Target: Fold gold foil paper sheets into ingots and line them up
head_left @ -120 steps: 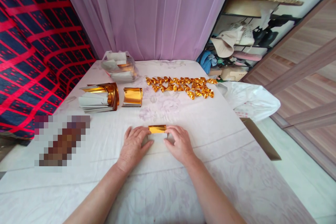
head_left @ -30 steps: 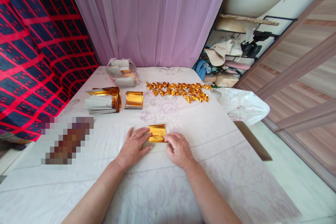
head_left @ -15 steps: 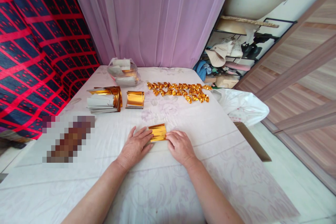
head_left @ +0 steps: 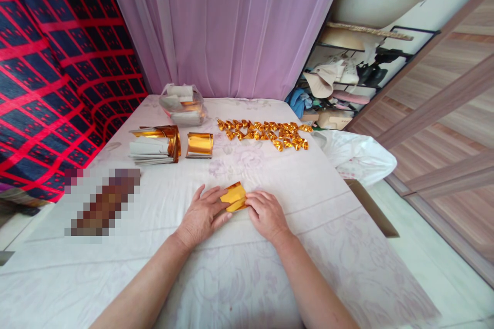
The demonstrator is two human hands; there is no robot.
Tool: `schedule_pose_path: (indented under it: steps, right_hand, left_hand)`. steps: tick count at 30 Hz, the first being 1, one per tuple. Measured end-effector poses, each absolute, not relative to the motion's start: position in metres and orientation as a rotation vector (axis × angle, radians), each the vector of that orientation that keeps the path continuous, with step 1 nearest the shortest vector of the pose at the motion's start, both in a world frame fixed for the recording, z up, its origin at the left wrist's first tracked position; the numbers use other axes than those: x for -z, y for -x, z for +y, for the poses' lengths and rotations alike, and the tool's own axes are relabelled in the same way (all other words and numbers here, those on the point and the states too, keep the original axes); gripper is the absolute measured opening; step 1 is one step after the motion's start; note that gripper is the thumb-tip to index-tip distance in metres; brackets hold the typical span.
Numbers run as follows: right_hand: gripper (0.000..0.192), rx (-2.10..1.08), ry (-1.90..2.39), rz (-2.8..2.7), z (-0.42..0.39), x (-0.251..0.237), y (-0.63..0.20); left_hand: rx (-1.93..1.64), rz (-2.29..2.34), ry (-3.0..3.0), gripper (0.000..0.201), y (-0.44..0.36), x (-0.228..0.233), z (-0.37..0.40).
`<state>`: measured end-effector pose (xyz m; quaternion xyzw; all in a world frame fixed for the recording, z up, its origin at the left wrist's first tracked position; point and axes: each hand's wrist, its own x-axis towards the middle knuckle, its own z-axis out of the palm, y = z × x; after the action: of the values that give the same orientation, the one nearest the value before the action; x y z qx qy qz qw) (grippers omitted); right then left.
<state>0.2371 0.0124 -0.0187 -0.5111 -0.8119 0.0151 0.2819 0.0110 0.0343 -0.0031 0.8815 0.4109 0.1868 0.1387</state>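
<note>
A sheet of gold foil paper (head_left: 233, 195) lies on the cloth-covered table between my hands, its near edge folded up in a strip. My left hand (head_left: 204, 213) holds the left side, with fingertips over the sheet and the thumb at its near edge. At the right edge, my right hand (head_left: 267, 215) pinches the paper between thumb and curled fingers. Beyond them sit a small stack of gold foil sheets (head_left: 199, 145) and a larger pile of foil-backed paper (head_left: 152, 146). Several folded gold foil pieces (head_left: 266, 131) lie in rows at the back right.
A clear plastic bag (head_left: 181, 105) of more paper stands at the table's back left. The floral tablecloth (head_left: 309, 267) reaches the right edge, beside a white plastic bag (head_left: 358, 157). A purple curtain (head_left: 231, 25) hangs behind; a blurred patch covers something at left.
The foil paper has turned slightly, and its near edge now shows a raised, folded strip. My left hand has shifted a little to the right; my right hand stays at the right edge.
</note>
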Motion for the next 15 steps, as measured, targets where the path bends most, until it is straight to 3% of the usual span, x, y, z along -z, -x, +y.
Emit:
schedule_pose_path:
  steps: [7, 11, 15]
  right_hand:
    - [0.025, -0.096, 1.335, -2.144, 0.0101, 0.019, -0.2402]
    - [0.024, -0.082, 1.324, -2.139, 0.0097, 0.02, -0.2399]
    - [0.025, -0.081, 1.321, -2.146, 0.0094, 0.0216, -0.24]
  left_hand:
    - [-0.671, 1.515, -2.399, 0.017, -0.0161, 0.0078, 0.0371]
    - [-0.66, 1.674, -2.326, 0.037, -0.0197, 0.0099, 0.039]
    - [-0.614, 1.618, -2.327, 0.024, -0.0203, 0.0099, 0.0397]
